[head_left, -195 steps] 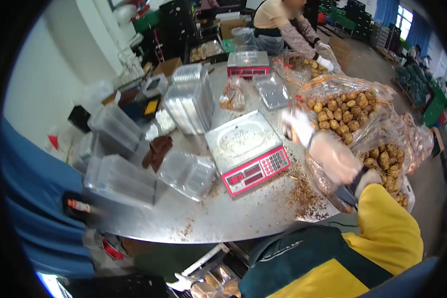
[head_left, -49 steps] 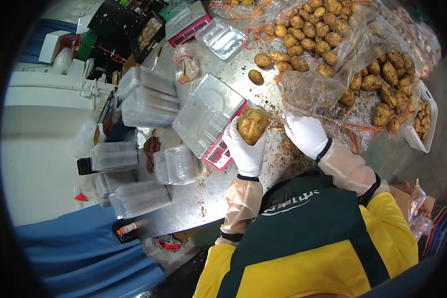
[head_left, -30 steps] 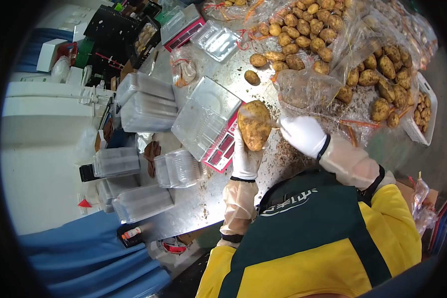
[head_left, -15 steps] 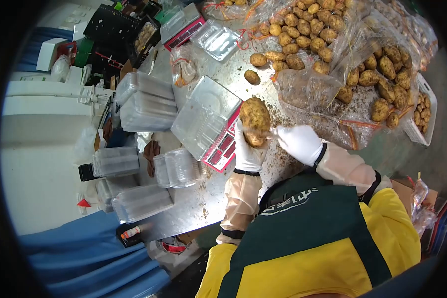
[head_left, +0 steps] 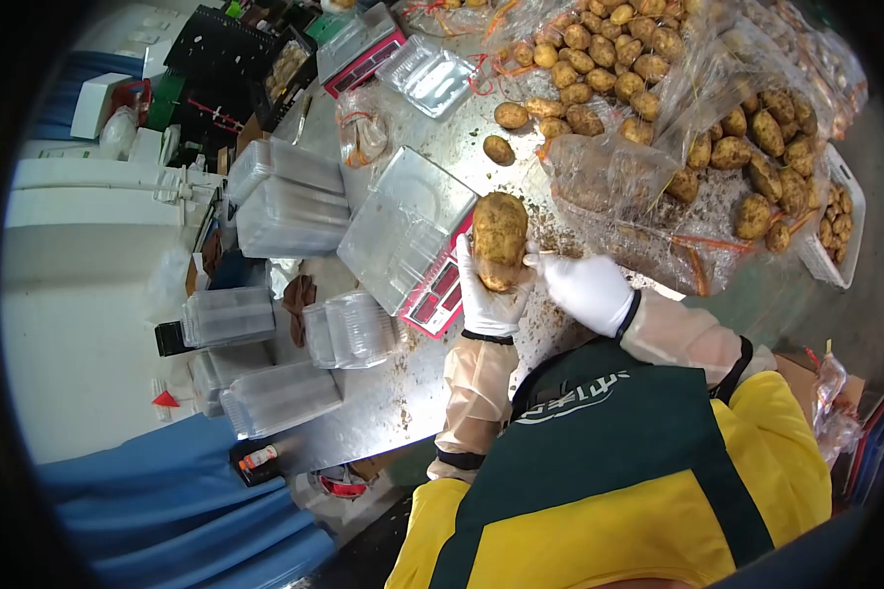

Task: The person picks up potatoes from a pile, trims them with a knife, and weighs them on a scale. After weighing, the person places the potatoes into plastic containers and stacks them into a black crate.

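Note:
A large brown potato (head_left: 500, 236) with soil on its skin rests in my gloved left hand (head_left: 487, 306), whose fingers wrap round its lower left side. My right hand (head_left: 587, 291), in a white glove too, is closed in a pinch at the potato's lower right edge. Whatever is between its fingertips is too small to make out. Just left of the potato stands a red-edged weighing scale (head_left: 438, 300) with a clear plastic tray (head_left: 408, 231) on it.
Loose potatoes (head_left: 619, 59) and torn plastic bags (head_left: 609, 177) cover the far right of the metal table. Stacks of clear plastic boxes (head_left: 290, 216) stand at left. A second scale (head_left: 363, 59) sits at the back, and a white crate (head_left: 840, 216) of potatoes is at far right.
The potato has turned slightly in my left hand, its lower part now looking smoother. My right hand has shifted a little left and down, beside the potato.

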`<act>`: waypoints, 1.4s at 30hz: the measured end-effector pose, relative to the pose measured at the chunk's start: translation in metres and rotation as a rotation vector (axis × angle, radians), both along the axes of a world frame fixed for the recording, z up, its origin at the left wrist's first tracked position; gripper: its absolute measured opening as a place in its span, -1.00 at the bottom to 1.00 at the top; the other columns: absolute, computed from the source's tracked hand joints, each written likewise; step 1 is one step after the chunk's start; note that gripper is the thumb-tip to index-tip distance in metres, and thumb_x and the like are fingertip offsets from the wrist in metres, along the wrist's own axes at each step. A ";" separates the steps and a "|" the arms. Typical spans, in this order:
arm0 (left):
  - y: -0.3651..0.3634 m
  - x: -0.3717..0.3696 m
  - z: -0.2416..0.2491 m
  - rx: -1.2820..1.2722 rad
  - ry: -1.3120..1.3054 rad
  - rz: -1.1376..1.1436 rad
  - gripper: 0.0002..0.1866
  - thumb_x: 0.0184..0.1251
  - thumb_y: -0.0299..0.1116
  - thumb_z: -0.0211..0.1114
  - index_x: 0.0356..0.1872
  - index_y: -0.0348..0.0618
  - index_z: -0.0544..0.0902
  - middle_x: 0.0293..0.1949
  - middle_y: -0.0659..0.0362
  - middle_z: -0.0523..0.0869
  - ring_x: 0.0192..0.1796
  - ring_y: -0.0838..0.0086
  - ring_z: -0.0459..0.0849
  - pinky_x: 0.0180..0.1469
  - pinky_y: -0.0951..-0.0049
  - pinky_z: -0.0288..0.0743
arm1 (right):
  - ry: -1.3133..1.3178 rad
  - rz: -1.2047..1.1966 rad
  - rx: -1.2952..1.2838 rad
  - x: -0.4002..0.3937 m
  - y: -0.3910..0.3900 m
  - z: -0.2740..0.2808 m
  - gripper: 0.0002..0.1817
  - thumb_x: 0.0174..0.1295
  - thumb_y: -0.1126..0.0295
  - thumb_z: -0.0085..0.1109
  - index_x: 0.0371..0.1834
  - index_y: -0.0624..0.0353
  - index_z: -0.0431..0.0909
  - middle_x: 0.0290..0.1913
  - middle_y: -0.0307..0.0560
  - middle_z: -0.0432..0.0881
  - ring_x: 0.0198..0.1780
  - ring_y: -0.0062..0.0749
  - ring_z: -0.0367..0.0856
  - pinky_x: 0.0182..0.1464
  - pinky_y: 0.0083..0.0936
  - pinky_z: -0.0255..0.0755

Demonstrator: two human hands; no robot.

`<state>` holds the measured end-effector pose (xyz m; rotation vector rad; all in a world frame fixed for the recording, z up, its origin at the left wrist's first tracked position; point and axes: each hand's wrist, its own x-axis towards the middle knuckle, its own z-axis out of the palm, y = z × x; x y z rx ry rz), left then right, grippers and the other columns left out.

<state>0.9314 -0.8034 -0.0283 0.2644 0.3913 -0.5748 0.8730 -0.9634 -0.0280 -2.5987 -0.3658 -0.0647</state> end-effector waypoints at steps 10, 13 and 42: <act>0.004 -0.009 0.006 0.113 -0.151 -0.078 -0.21 0.28 0.23 0.12 0.33 -0.19 0.29 0.13 -0.12 0.48 0.02 0.04 0.50 -0.12 0.16 0.52 | -0.025 -0.115 0.293 0.038 -0.040 0.014 -0.80 0.27 0.28 0.10 -0.21 0.19 0.47 -0.60 0.15 0.52 -0.51 0.10 0.57 -0.48 -0.15 0.40; 0.007 -0.007 -0.003 0.200 -0.127 -0.049 -0.27 0.29 0.24 0.12 0.29 -0.10 0.37 0.12 -0.01 0.55 0.01 0.05 0.59 -0.11 0.12 0.59 | -0.037 -0.098 0.371 0.029 -0.021 0.010 -0.81 0.24 0.27 0.13 -0.22 0.14 0.47 -0.60 0.09 0.54 -0.51 0.06 0.59 -0.46 -0.15 0.46; 0.017 0.014 0.016 0.949 -0.850 -0.055 0.04 -0.20 -0.39 0.64 0.37 -0.37 0.21 0.21 0.02 0.47 0.22 0.28 0.52 0.25 0.28 0.46 | 0.036 -0.024 0.096 0.012 -0.017 0.022 -0.86 0.22 0.31 0.06 -0.24 0.08 0.50 -0.54 -0.01 0.60 -0.50 -0.01 0.62 -0.43 -0.16 0.50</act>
